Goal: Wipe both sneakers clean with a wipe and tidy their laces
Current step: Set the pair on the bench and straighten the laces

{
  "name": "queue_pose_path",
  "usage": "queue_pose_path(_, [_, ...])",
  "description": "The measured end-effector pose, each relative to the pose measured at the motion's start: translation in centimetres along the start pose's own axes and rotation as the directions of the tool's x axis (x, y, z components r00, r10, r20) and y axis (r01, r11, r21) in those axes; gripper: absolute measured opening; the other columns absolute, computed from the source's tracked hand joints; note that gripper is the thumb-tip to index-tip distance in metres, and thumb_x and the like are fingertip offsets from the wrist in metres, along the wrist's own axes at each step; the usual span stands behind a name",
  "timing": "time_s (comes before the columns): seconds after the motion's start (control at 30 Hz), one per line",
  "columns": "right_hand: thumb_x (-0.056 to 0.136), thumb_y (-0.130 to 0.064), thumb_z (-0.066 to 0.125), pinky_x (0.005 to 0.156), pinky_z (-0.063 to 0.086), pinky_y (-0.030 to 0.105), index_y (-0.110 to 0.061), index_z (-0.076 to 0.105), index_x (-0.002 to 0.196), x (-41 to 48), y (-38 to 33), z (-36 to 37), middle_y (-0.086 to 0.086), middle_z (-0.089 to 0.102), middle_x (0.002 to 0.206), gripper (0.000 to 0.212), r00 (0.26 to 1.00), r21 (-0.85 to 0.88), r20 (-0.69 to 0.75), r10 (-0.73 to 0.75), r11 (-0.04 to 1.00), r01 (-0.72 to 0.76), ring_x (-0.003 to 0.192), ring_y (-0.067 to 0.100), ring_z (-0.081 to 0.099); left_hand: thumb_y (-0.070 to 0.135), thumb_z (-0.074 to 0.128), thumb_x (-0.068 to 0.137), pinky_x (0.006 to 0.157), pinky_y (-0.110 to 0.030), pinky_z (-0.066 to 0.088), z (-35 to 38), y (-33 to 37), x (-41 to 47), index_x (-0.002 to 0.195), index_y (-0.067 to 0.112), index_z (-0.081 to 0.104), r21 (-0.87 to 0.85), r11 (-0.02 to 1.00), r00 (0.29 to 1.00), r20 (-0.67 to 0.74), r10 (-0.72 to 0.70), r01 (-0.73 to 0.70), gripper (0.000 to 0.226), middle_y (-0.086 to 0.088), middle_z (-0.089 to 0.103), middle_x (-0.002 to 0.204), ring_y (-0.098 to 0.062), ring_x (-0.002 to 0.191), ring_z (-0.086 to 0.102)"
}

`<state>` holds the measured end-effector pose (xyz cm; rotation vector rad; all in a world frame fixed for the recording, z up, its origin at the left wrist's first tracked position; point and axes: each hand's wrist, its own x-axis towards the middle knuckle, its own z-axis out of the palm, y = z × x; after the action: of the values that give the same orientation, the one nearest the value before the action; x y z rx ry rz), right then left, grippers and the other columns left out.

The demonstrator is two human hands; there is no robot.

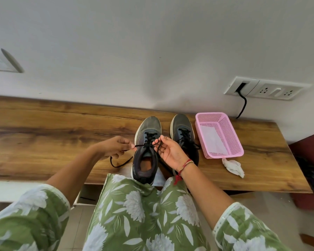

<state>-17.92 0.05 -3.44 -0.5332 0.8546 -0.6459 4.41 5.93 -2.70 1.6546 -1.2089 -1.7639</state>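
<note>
Two dark grey sneakers stand side by side on the wooden table (pixel 43 127), toes toward the wall. The left sneaker (pixel 146 151) is between my hands, its heel at the table's front edge. My left hand (pixel 114 147) pinches one end of its black lace (pixel 142 145), pulled taut to the left, and the loose tail (pixel 120 163) curls on the table. My right hand (pixel 168 151), palm up, pinches the other lace end at the fingertips. The right sneaker (pixel 183 131) is partly hidden behind my right hand. A crumpled white wipe (pixel 233 166) lies on the table to the right.
A pink plastic basket (pixel 232 138) stands right of the sneakers, with white wipes inside. A wall socket panel (pixel 265 88) with a black cable (pixel 243 105) is above it. My green floral clothing (pixel 143 214) fills the foreground. A dark red object (pixel 308 160) stands at the table's right end.
</note>
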Motion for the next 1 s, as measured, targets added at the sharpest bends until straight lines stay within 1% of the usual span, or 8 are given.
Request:
queue_pose_path(0.1, [0.096, -0.016, 0.05, 0.072, 0.048, 0.023, -0.013, 0.057, 0.085, 0.1, 0.1, 0.1, 0.003, 0.064, 0.08, 0.013, 0.999, -0.015, -0.021, -0.025, 1.0, 0.025, 0.077, 0.012, 0.061, 0.019, 0.051, 0.098, 0.048, -0.016, 0.031, 1.3, -0.1, 0.0, 0.093, 0.015, 0.065, -0.001, 0.995, 0.992, -0.08, 0.094, -0.095, 0.016, 0.012, 0.045, 0.055, -0.002, 0.047, 0.039])
queue_pose_path(0.2, [0.095, -0.017, 0.052, 0.069, 0.049, 0.021, -0.015, 0.058, 0.086, 0.1, 0.4, 0.5, 0.001, 0.065, 0.077, 0.011, 0.998, -0.036, -0.037, -0.045, 0.998, 0.044, 0.074, 0.01, 0.062, 0.015, 0.05, 0.097, 0.073, -0.014, 0.047, 3.2, 0.6, 0.7, 0.103, 0.017, 0.066, -0.186, 0.959, 0.962, -0.212, 0.172, -0.213, 0.017, 0.012, 0.069, 0.093, 0.003, 0.083, 0.063])
queue_pose_path(0.33, [0.095, -0.017, 0.052, 0.066, 0.051, 0.018, -0.013, 0.059, 0.085, 0.3, 0.6, 0.7, 0.0, 0.066, 0.073, 0.013, 0.996, -0.012, -0.071, -0.055, 0.998, 0.054, 0.073, 0.009, 0.061, 0.01, 0.045, 0.098, 0.089, -0.031, 0.052, 5.1, -0.1, 2.2, 0.102, 0.003, 0.062, -0.641, 0.72, 0.948, -0.307, 0.079, -0.267, 0.019, -0.009, 0.069, 0.105, -0.017, 0.093, 0.064])
queue_pose_path(0.4, [0.095, -0.016, 0.052, 0.066, 0.051, 0.018, -0.013, 0.06, 0.086, 0.4, 0.6, 0.4, 0.0, 0.067, 0.074, 0.013, 0.995, 0.003, -0.089, -0.043, 0.999, 0.044, 0.075, 0.01, 0.062, 0.008, 0.042, 0.099, 0.095, -0.033, 0.051, 5.2, -0.8, 2.6, 0.097, 0.001, 0.062, -0.73, 0.623, 0.937, -0.349, 0.012, -0.28, 0.021, -0.014, 0.067, 0.112, -0.018, 0.096, 0.064])
queue_pose_path(0.53, [0.095, -0.017, 0.052, 0.067, 0.051, 0.018, -0.012, 0.06, 0.087, 0.6, 0.7, 0.1, 0.001, 0.066, 0.077, 0.013, 0.996, 0.003, -0.087, -0.034, 0.999, 0.034, 0.077, 0.01, 0.063, 0.008, 0.047, 0.097, 0.072, -0.019, 0.057, 5.0, -1.0, 2.3, 0.096, 0.003, 0.066, -0.717, 0.634, 0.924, -0.383, -0.01, -0.291, 0.019, -0.005, 0.073, 0.092, -0.009, 0.077, 0.066])
queue_pose_path(0.7, [0.095, -0.01, 0.051, 0.064, 0.053, 0.018, -0.01, 0.059, 0.088, 0.9, 0.3, 1.4, 0.004, 0.069, 0.079, 0.011, 0.996, 0.041, -0.032, -0.079, 0.996, 0.08, 0.071, 0.01, 0.064, 0.017, 0.056, 0.093, 0.047, -0.012, 0.043, 5.1, 1.4, 2.5, 0.088, 0.006, 0.065, -0.588, 0.742, 0.92, -0.38, 0.098, -0.322, 0.015, 0.0, 0.072, 0.08, -0.002, 0.057, 0.057])
queue_pose_path(0.8, [0.093, -0.004, 0.053, 0.055, 0.049, 0.016, -0.009, 0.061, 0.088, 1.0, 0.3, 2.0, 0.006, 0.071, 0.08, 0.011, 0.992, 0.006, -0.034, -0.118, 0.993, 0.119, 0.065, 0.008, 0.062, 0.019, 0.055, 0.094, 0.039, -0.011, 0.037, 5.8, 2.2, 3.0, 0.083, 0.007, 0.059, -0.526, 0.768, 0.896, -0.424, 0.135, -0.365, 0.017, 0.005, 0.064, 0.059, -0.001, 0.04, 0.044])
queue_pose_path(1.0, [0.086, -0.005, 0.063, 0.055, 0.045, 0.016, -0.01, 0.067, 0.09, 1.4, 1.0, 2.2, 0.0, 0.067, 0.072, 0.007, 0.971, -0.154, -0.087, -0.221, 0.966, 0.206, 0.065, 0.007, 0.058, 0.009, 0.054, 0.095, 0.043, -0.011, 0.038, 6.5, 1.3, 3.2, 0.091, 0.013, 0.063, -0.382, 0.823, 0.837, -0.514, 0.189, -0.421, 0.01, 0.008, 0.064, 0.061, 0.001, 0.041, 0.043])
